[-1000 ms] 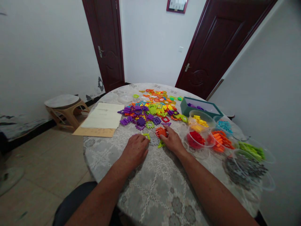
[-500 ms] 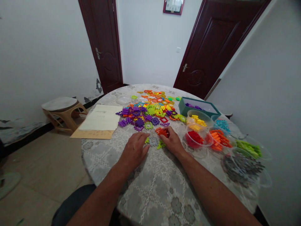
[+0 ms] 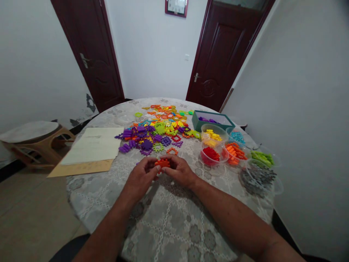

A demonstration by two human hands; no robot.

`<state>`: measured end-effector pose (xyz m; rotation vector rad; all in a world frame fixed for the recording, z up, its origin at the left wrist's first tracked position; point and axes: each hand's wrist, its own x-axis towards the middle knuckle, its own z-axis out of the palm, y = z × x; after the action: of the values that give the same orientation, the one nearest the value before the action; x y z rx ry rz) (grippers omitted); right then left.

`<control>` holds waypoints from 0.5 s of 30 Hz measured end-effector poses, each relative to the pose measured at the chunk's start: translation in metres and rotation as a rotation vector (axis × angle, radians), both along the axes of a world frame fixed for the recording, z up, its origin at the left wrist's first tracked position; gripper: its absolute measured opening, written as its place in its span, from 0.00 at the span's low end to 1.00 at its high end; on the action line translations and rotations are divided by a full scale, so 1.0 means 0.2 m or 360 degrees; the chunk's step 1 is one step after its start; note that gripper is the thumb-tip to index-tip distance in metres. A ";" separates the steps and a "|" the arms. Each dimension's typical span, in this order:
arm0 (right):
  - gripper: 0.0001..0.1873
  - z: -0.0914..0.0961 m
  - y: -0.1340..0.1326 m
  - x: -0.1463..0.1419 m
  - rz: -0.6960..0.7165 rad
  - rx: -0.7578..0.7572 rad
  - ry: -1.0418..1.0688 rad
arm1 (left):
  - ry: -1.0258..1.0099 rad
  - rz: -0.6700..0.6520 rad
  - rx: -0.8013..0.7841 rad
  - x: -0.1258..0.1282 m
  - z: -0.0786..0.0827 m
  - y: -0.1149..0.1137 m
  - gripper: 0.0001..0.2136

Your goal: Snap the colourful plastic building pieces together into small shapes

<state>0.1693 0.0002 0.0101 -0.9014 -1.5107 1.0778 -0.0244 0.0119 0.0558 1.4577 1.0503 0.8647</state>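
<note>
One round counter [image 3: 89,196] carries six clear plastic bowls [image 3: 211,154] right of the fingers, each keeping one colour of pieces apart, one teal box [image 3: 212,122] beyond them, and one loose multicoloured heap of plastic pieces [image 3: 152,133] ahead of the fingers. The left hand [image 3: 140,178] and right hand [image 3: 180,171] clench their fingers around one orange interlocking piece [image 3: 163,163] from opposite sides, steadying it between them.

Two dark red panelled doors [image 3: 91,62] [image 3: 220,62] stand closed in white walls [image 3: 147,54], with a small framed picture [image 3: 176,7] hung high between them. A low wooden stool [image 3: 32,136] with a pale round seat sits on the beige tile floor [image 3: 27,207] at left.
</note>
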 end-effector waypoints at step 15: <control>0.12 -0.09 0.15 0.27 -0.0811 0.0432 -0.1562 | -0.0462 0.0466 -0.0364 -0.02 0.03 -0.01 0.14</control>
<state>0.2235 0.0306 -0.0085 -1.6207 -1.9542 -0.0036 -0.0291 0.0101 0.0615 0.9680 1.1146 1.0884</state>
